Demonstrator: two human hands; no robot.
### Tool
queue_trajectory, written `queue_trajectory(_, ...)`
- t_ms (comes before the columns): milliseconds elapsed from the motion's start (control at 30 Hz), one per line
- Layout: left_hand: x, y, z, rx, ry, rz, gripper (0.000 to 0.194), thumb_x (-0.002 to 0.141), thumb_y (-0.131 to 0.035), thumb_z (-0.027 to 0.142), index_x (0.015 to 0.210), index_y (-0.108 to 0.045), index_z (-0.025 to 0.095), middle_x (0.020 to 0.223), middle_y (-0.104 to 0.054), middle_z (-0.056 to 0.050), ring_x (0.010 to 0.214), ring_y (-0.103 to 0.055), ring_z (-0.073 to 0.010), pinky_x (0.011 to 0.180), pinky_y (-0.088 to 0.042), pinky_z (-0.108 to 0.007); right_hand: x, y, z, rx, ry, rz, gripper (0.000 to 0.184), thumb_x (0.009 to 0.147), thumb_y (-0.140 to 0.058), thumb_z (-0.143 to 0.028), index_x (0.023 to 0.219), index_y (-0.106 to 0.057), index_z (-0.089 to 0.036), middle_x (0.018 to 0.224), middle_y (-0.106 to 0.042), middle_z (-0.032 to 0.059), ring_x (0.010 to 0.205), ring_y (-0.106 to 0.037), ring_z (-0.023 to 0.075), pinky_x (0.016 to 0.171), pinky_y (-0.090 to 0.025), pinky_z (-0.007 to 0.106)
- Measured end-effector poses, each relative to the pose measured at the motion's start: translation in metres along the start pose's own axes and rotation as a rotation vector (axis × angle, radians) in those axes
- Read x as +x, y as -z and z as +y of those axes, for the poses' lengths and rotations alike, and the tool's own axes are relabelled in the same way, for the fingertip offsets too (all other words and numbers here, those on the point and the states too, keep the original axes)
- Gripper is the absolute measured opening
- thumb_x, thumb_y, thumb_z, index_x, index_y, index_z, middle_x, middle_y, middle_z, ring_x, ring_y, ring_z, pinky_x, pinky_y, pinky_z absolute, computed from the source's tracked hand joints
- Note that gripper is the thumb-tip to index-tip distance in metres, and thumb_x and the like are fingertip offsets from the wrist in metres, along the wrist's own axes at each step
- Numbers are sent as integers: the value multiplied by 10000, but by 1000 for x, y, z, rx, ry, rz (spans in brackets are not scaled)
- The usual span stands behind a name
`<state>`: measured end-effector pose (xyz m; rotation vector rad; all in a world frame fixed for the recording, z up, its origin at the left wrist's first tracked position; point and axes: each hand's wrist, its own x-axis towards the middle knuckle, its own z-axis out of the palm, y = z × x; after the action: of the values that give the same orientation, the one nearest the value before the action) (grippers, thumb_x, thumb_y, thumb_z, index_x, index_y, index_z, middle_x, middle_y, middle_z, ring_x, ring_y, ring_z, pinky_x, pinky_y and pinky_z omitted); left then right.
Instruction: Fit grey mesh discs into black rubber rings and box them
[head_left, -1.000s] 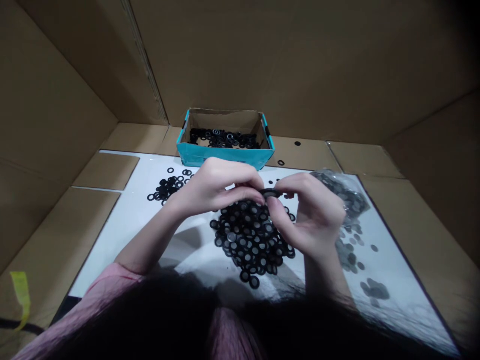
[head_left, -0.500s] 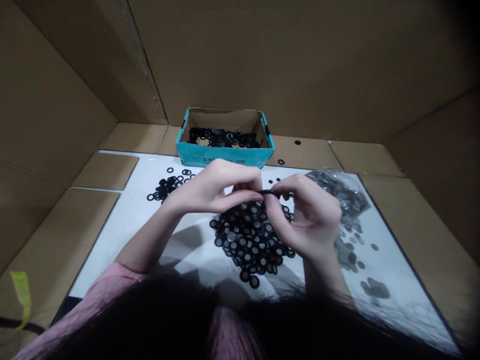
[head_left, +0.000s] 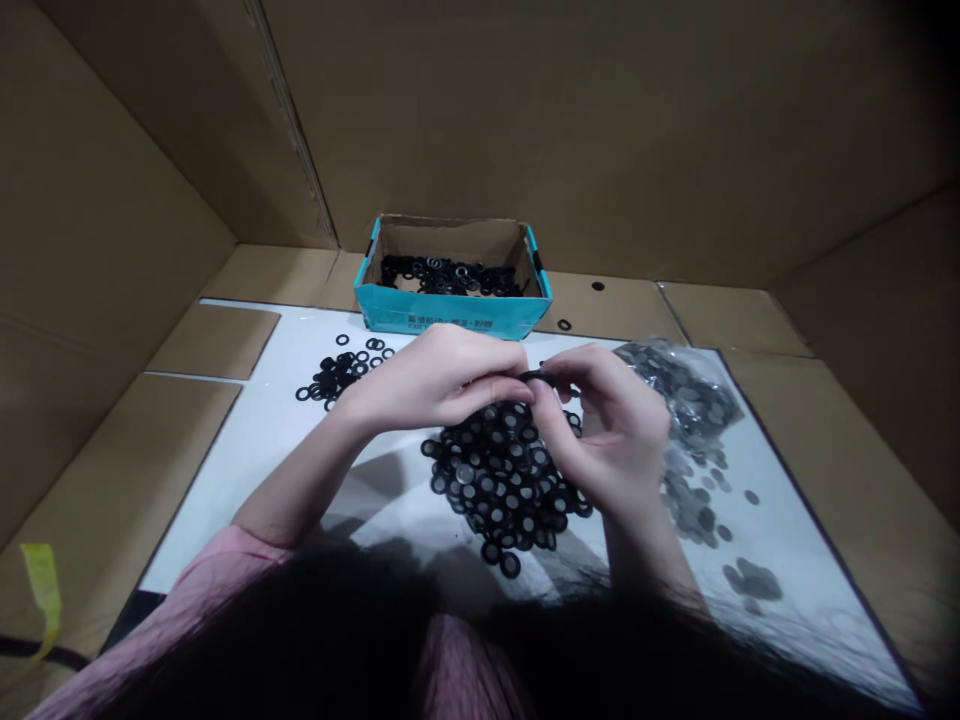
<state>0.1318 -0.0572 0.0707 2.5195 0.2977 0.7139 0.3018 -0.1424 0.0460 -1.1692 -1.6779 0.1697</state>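
Note:
Between my two hands a black ring (head_left: 539, 377) is held edge-on, above a heap of black rings with pale discs in their centres (head_left: 510, 480). My left hand (head_left: 442, 378) pinches its left side with thumb and fingers. Thumb and forefinger of my right hand (head_left: 611, 415) close on its right side. Whether a disc sits inside the held ring cannot be seen. Left of my left hand lies a smaller pile of black rings (head_left: 334, 377). To the right of my right hand are loose grey discs (head_left: 697, 510) on the white board.
A blue cardboard box (head_left: 457, 310) with black rings inside stands at the back. A clear plastic bag of grey discs (head_left: 690, 390) lies at the right of the white board (head_left: 247, 440). Cardboard walls (head_left: 562, 130) enclose the back and sides.
My right hand has shifted slightly left, closer to my left hand, and its fingers are more drawn in around the ring. The piles look unchanged.

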Motion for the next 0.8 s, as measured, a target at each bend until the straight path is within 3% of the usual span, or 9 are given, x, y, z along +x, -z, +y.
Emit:
queue_trajectory(267, 1, 0, -3, -3, -92, 54, 297, 945, -475, 244, 698, -590, 127, 602, -546, 0, 555, -459, -91, 553, -343, -202, -1, 4, -4, 65, -45, -65, 158, 794, -592, -67, 826, -530, -209, 726, -532, -13, 653, -501, 121, 594, -412, 283)
queue_trajectory(433, 1, 2, -2, -3, -32, -12, 290, 920, -492, 200, 645, -560, 136, 577, -544, 10, 540, -487, -89, 540, -333, -197, -1, 2, -4, 72, -33, -86, 146, 800, -589, -73, 806, -536, -209, 715, -544, -9, 650, -501, 124, 585, -413, 285)
queue_trajectory(533, 1, 1, -2, -22, -1, -32, 281, 922, -491, 208, 657, -557, 140, 578, -539, 17, 539, -480, -83, 544, -330, -190, -1, -1, -4, 102, -96, -65, 116, 813, -592, -101, 800, -549, -208, 714, -550, -5, 665, -520, 131, 598, -423, 290)
queue_trajectory(667, 3, -2, -4, -103, -20, 48, 314, 942, -485, 267, 664, -557, 140, 565, -495, 26, 514, -415, -72, 531, -323, -186, -1, -5, -4, 173, -192, 3, 75, 835, -592, -142, 823, -565, -211, 732, -577, -10, 669, -539, 121, 611, -443, 270)
queue_trajectory(800, 4, -4, -6, -104, -18, 57, 329, 931, -501, 282, 639, -554, 141, 555, -491, 23, 513, -406, -77, 526, -319, -195, -1, -8, -3, 185, -207, 42, 70, 855, -574, -150, 854, -560, -219, 768, -591, -13, 691, -551, 113, 636, -460, 254)
